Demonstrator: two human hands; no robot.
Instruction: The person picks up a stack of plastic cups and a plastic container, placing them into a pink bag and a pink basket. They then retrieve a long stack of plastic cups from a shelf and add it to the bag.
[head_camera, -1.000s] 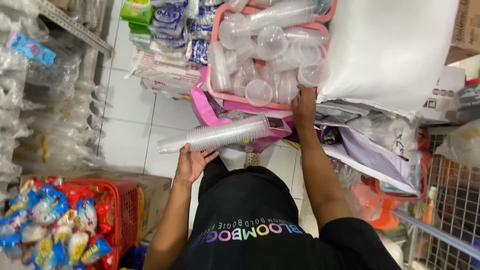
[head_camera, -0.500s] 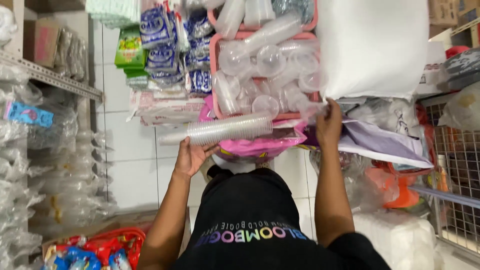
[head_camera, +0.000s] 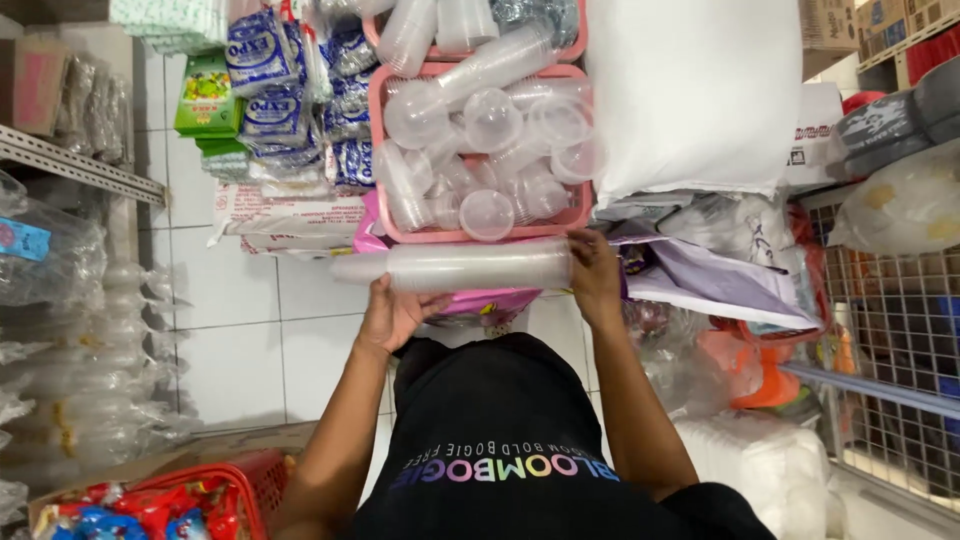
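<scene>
The person holds a long sleeve of stacked clear plastic cups (head_camera: 470, 266) level just below the pink basket (head_camera: 578, 215) of loose clear cups. The left hand (head_camera: 392, 312) cups its underside near one end, and the right hand (head_camera: 594, 270) is clamped on the other end.

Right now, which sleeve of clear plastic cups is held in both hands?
The long horizontal sleeve of clear plastic cups below the pink plastic basket; the other stacks lie inside baskets, untouched.
</scene>
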